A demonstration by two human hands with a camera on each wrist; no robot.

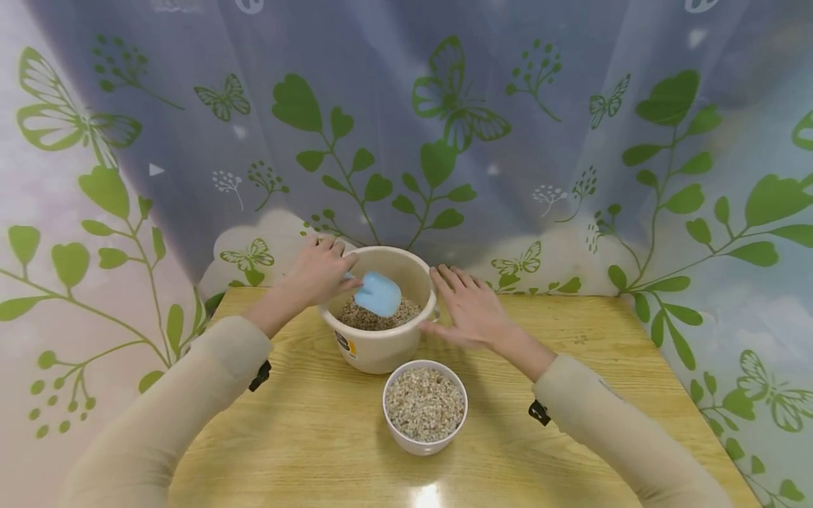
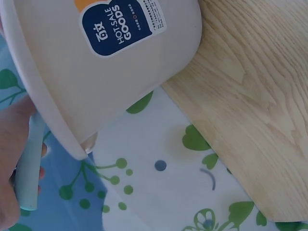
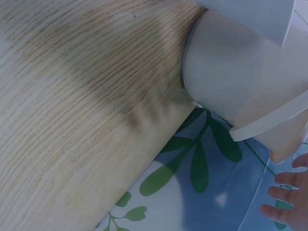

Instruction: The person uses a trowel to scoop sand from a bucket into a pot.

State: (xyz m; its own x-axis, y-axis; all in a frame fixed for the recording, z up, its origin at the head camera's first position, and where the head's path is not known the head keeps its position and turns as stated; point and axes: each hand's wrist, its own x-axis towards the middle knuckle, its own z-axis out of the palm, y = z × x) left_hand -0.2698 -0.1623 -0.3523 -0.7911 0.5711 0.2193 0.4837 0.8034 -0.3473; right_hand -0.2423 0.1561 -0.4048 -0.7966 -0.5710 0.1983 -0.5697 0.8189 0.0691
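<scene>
A light blue scoop (image 1: pixel 379 293) is tilted inside the cream bucket (image 1: pixel 375 346), over the brown grainy material (image 1: pixel 365 315) there. My left hand (image 1: pixel 317 270) grips the scoop's handle above the bucket's left rim; the left wrist view shows the fingers wrapped round that handle (image 2: pixel 32 166). My right hand (image 1: pixel 471 307) is held flat beside the bucket's right rim, with straight fingers and nothing in its grasp. In the right wrist view its fingers (image 3: pixel 284 195) appear near the bucket; whether they touch it I cannot tell. A white bowl (image 1: pixel 424 447) full of pale grains (image 1: pixel 424 404) stands in front of the bucket.
Both vessels stand on a light wooden table (image 1: pixel 286 437). A blue and white curtain (image 1: pixel 381 141) printed with green leaves and butterflies hangs right behind the table's back edge and along both sides. The bucket sits close to that back edge.
</scene>
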